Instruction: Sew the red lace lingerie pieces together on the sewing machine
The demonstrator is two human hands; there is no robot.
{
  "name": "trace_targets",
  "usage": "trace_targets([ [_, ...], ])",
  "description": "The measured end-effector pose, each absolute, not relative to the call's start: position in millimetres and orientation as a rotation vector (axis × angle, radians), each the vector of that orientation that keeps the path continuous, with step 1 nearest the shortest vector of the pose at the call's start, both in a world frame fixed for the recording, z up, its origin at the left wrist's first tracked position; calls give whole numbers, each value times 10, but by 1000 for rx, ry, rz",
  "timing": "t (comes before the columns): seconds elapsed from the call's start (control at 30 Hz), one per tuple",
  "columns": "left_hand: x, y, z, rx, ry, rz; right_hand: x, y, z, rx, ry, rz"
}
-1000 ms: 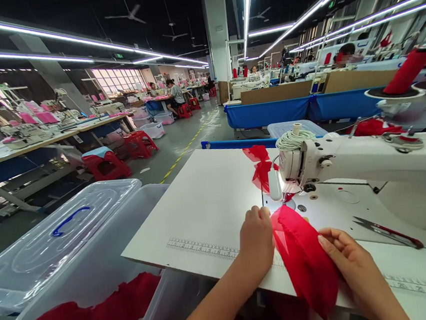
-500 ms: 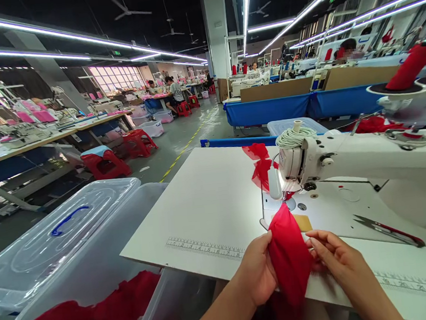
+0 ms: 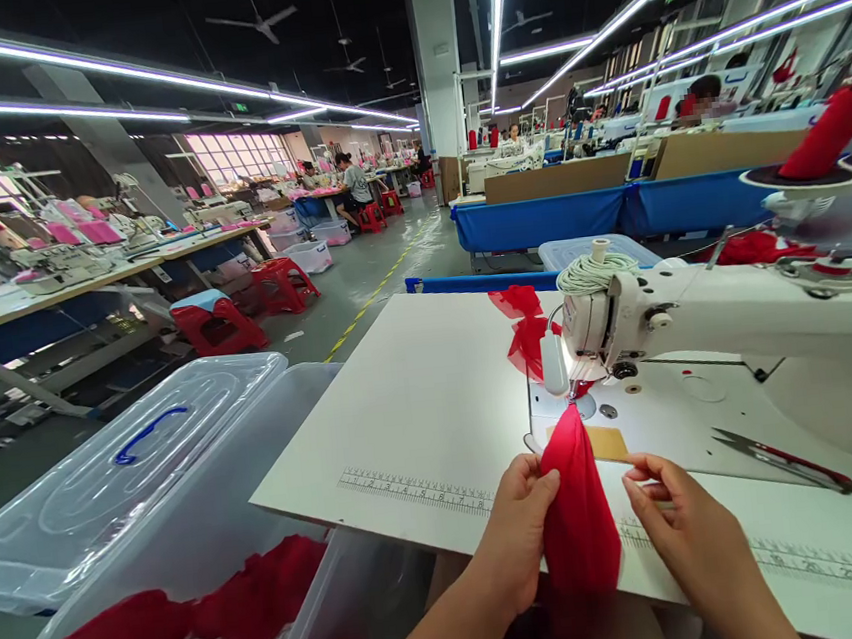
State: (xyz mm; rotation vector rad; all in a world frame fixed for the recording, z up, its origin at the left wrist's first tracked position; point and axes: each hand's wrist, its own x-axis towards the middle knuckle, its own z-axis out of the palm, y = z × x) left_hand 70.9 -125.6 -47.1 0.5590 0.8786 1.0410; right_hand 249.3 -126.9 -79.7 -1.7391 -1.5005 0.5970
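A red piece of fabric [image 3: 582, 515] hangs from under the needle of the white sewing machine [image 3: 593, 333] and falls over the table's front edge. My left hand [image 3: 518, 532] is closed on its left side, thumb on top. To the right of the fabric, apart from it, is my right hand [image 3: 682, 516]. Its fingers are loosely bent, with a gap between thumb and forefinger and nothing visible in them. A yellow pad [image 3: 608, 442] lies on the machine bed behind the fabric. Thread snips [image 3: 782, 456] with dark blades rest farther right.
Red fabric pieces [image 3: 525, 335] lie behind the needle. A ruler scale [image 3: 419, 491] is printed on the white table [image 3: 374, 405]. At the left stands a clear plastic bin [image 3: 276, 414] with red fabric inside, beside a lid [image 3: 201, 411]. A red thread cone [image 3: 823, 141] stands upper right.
My right hand has come away from the fabric's right edge, where a small white piece showed at its fingertips. The fabric now hangs straighter and narrower. My left hand still grips it.
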Motion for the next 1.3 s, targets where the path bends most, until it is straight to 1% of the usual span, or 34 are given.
trace_targets([
  [0.1, 728, -1245, -477, 631, 942, 1049, 2357, -1289, -732, -1766, -1696, 470],
  [0.17, 729, -1230, -478, 668, 940, 1043, 2260, -1291, -686, -1773, -1713, 423],
  [0.33, 644, -1203, -414, 701, 905, 1073, 2264, -1277, -615, -1734, -1526, 532],
  [0.43, 605, -1204, -390, 786, 981, 1066, 2291, -1309, -552, -1623, -1199, 737],
  [0.57, 650, -1226, -437, 1043, 1166, 1086, 2206, -1365, -472, -1382, -730, 1116],
  [0.73, 720, -1287, -485, 1197, 1202, 1105, 2184, -1368, -464, -1142, -726, 1707],
  [0.8, 707, -1301, -469, 1261, 1201, 1127, 2219, -1347, -460, -1119, -685, 1795],
  [0.93, 646, -1319, -434, 1519, 1256, 1142, 2274, -1307, -422, -1143, -567, 1560],
  [1.0, 633, -1338, -436, 1666, 1289, 1018, 2277, -1308, -401, -1158, -554, 1501],
  [1.1, 650, -1359, -435, 1752, 1267, 816, 2240, -1365, -386, -1196, -627, 1517],
  [1.2, 689, -1317, -403, 1489, 1117, 795, 2152, -1488, -426, -1273, -895, 1389],
  [1.3, 732, -1216, -375, 1142, 985, 791, 2060, -1621, -580, -1378, -1421, 971],
])
